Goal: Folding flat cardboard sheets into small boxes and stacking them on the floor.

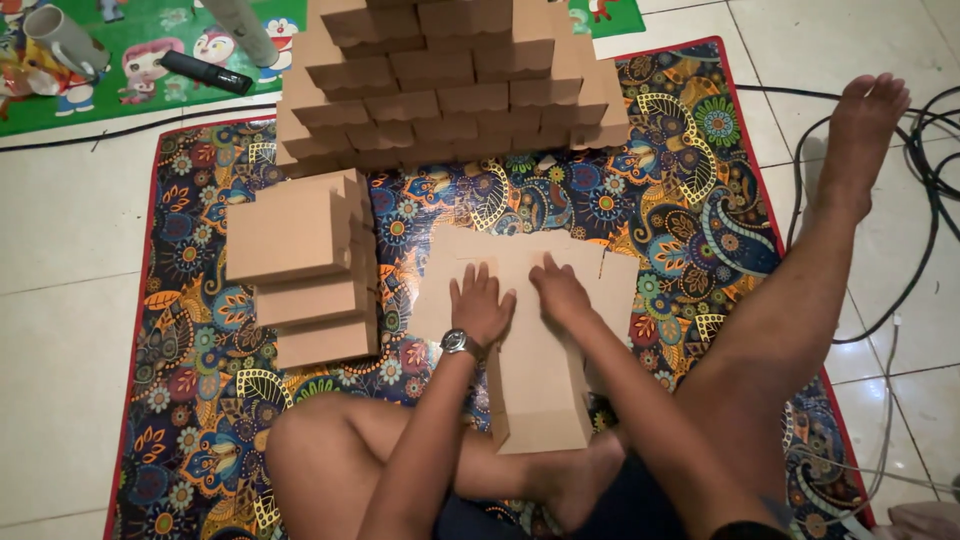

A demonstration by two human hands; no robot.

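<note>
Both hands press flat on an unfolded cardboard blank [530, 330] lying on the patterned mat [680, 200], a little toward its near edge and roughly midway between its left and right edges. The left hand [480, 305], a watch [457, 342] at its wrist, lies palm down with fingers spread and apart on the left part of the blank; the right hand [560, 292] lies palm down just beside it, fingers together and pointing up-left. Neither hand is clamped on anything: both rest open on the card, holding it down.

The work in hand looks like creasing or flattening the blank along a fold. To do it well, I judge that the palms should keep the panel pinned while pressure runs along the score line from the middle outward, so the card bends on the line and not beside it. The soft mat gives under pressure, so a firm, even push is better than a jab. The long flap reaching toward the person's crossed leg [340, 440] should stay free, not trapped under the shin.

The blank lies directly under both hands and touching them, with its far edge beyond the fingertips. A short stack of folded boxes [300, 265] sits well to the left, near the mat's left edge, and a big pile [450, 80] stands along the far edge
</note>
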